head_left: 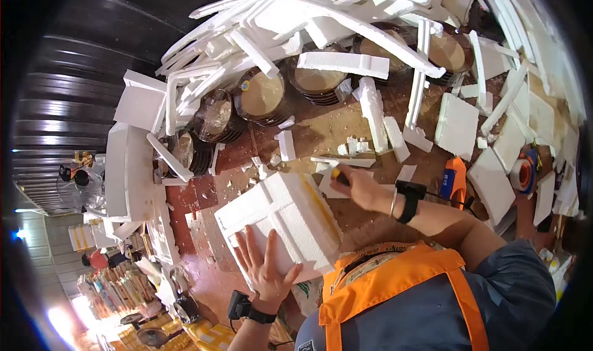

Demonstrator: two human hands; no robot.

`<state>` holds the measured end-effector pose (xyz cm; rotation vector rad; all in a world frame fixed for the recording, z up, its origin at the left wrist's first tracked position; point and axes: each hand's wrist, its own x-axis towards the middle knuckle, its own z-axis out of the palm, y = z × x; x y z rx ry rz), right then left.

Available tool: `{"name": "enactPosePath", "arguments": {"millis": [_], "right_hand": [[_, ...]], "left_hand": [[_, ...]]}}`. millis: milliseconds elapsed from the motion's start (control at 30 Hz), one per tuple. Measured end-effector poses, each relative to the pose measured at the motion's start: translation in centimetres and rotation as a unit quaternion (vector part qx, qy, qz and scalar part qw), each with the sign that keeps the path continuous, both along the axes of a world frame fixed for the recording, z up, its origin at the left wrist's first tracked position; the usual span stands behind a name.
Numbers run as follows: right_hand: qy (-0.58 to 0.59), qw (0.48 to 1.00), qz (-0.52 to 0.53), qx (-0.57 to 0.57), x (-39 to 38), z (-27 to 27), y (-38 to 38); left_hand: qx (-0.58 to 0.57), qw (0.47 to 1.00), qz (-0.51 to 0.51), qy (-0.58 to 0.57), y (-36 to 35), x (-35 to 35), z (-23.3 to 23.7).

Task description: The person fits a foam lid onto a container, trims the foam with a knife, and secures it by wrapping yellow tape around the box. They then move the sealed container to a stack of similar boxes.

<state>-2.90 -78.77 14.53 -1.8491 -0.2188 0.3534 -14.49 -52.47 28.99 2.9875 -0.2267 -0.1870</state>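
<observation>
A white foam box [281, 221] with raised ribs sits tilted before me on the brown work surface [247, 159]. Yellow tape runs along its right side. My left hand [265, 261] lies on the box's near left face, fingers spread. At the box's upper right corner, my right hand [364, 190] is closed round a small tool with a yellow and black handle [340, 175]; its working end cannot be made out. Foam crumbs and a small foam block [286, 145] lie just beyond the box.
Behind the box stand several stacks of round brown-faced discs [259, 95], with long foam strips [343, 64] and boards heaped over them. To the right are a blue and orange object [454, 183], a tape dispenser [525, 171] and loose foam panels [457, 125]. More foam boxes [130, 172] stand left.
</observation>
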Motion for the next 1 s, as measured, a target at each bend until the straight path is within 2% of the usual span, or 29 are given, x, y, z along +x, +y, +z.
{"name": "enactPosePath", "arguments": {"millis": [133, 167, 233, 333, 367, 433, 467, 533, 600, 633, 733, 800, 867, 933, 1000], "right_hand": [[-0.148, 0.985, 0.083, -0.031, 1.7, 2.0, 1.1], [-0.143, 0.986, 0.087, -0.024, 2.3, 2.9, 1.6], [-0.197, 0.963, 0.176, -0.054, 3.5, 4.7, 2.4], [-0.191, 0.956, 0.215, -0.063, 4.5, 6.2, 2.5], [-0.07, 0.959, 0.255, -0.099, 4.9, 4.7, 2.8], [-0.015, 0.979, 0.192, -0.069, 5.2, 0.0, 1.1], [0.057, 0.964, 0.223, -0.129, 5.7, -0.3, -1.0], [0.019, 0.98, 0.13, -0.147, 4.3, -4.9, -2.6], [0.005, 0.984, 0.132, -0.121, 5.1, -1.0, -3.5], [0.011, 0.994, 0.093, -0.054, 5.4, 0.4, -2.6], [-0.027, 0.998, 0.044, -0.04, 5.4, 0.1, -1.0], [-0.03, 0.996, 0.049, -0.073, 4.2, -1.7, -1.2], [0.02, 0.997, 0.039, -0.066, 0.7, -2.3, -2.1], [0.062, 0.992, 0.095, -0.063, -3.6, -3.5, -3.9], [0.349, 0.926, 0.134, -0.055, -6.1, 0.7, -5.9]], "left_hand": [[0.014, 1.0, -0.013, 0.0, 0.4, 0.0, -0.6], [0.018, 1.0, -0.006, 0.007, 0.5, 0.0, -0.7], [0.015, 1.0, -0.008, 0.014, 0.6, 0.0, -0.7], [0.011, 1.0, -0.011, 0.026, 0.6, 0.3, -0.6], [0.014, 0.999, -0.012, 0.034, 0.7, 0.2, -0.4], [0.009, 0.999, -0.008, 0.033, 0.5, 0.2, -0.2], [0.002, 1.0, -0.006, 0.024, 0.4, 0.4, -0.2], [0.006, 1.0, -0.011, 0.019, 0.7, 1.0, -0.2], [0.01, 0.999, -0.007, 0.037, 0.8, -0.3, 0.0], [0.011, 0.999, -0.007, 0.031, 0.9, -0.3, -0.1], [0.008, 1.0, -0.016, 0.013, 0.6, 0.1, -0.4], [0.015, 1.0, -0.015, -0.005, 0.6, 0.2, -0.7], [0.003, 1.0, -0.02, -0.012, 0.5, 0.1, -0.7], [0.019, 1.0, -0.02, -0.011, 0.4, 0.0, -0.6], [0.03, 0.999, -0.023, -0.022, 0.4, -0.2, -0.7]]}}
